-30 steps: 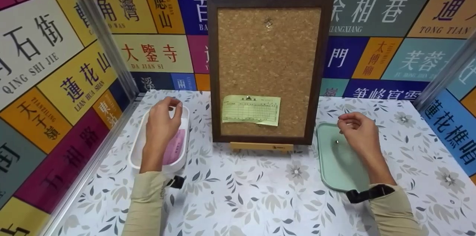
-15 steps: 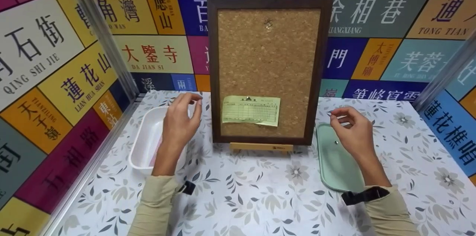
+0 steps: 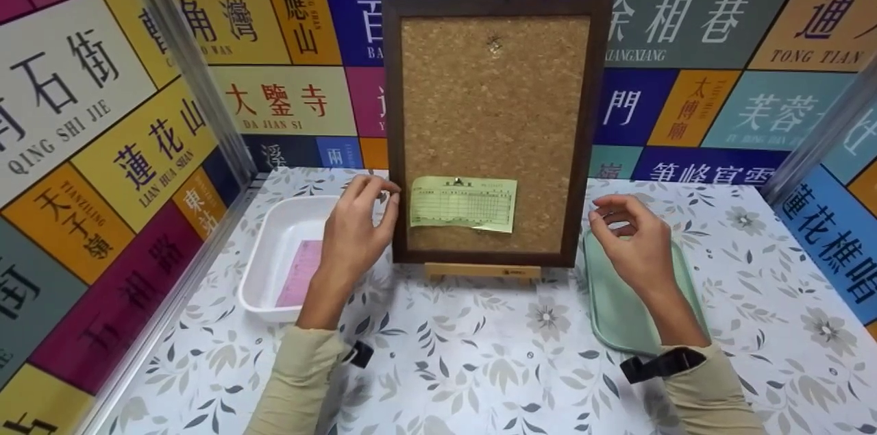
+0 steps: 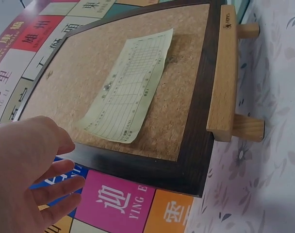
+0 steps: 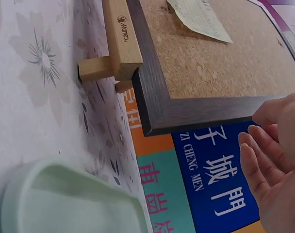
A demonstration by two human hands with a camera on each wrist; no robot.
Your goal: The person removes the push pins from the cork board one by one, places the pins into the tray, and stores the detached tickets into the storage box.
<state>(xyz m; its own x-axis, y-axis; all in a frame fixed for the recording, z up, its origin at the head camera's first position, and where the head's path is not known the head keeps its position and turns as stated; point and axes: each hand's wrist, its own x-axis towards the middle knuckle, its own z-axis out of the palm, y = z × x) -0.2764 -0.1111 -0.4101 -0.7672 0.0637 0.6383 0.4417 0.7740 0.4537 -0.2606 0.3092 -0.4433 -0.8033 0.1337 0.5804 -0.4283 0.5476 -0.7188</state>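
My left hand [image 3: 360, 226] is at the left edge of the corkboard [image 3: 493, 113], fingers loosely bent with nothing visible between them. In the left wrist view its thumb overlaps the dark frame beside the yellow-green slip [image 4: 130, 87]. A metal pushpin [image 3: 458, 181] fixes that slip low on the cork, near its top edge; the slip's lower part curls outward. Off the board's right side, my right hand [image 3: 634, 240] holds thumb and forefinger together in a pinch. The pushpin in that pinch, glimpsed as a small dark tip earlier, is hidden by the fingertips now.
Several metal pins [image 3: 495, 43] cluster high on the cork. A white tray [image 3: 257, 264] with a pink slip [image 3: 300, 274] stands at left, a green tray [image 3: 599, 312] at right under my right hand. The board leans on a wooden stand [image 3: 483, 271].
My left hand has moved right from over the white tray to the board's edge, uncovering more of the pink slip. My right hand has moved slightly left and up, towards the board.
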